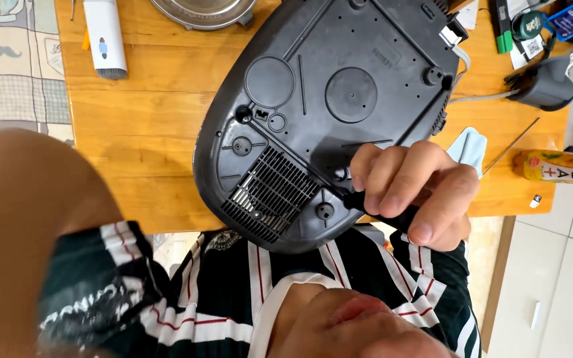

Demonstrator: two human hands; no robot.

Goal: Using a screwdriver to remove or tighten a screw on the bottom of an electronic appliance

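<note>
A striped shirt (pixel 247 298) fills the foreground. The right hand (pixel 409 189) grips a black screwdriver (pixel 382 211) at the upturned black appliance base (pixel 319 106) on the wooden table (pixel 140 126); base still attached; left hand unseen.

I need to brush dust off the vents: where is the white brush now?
In the head view, the white brush lies at the upper left on the wooden table, left of the upturned black appliance base.
</note>
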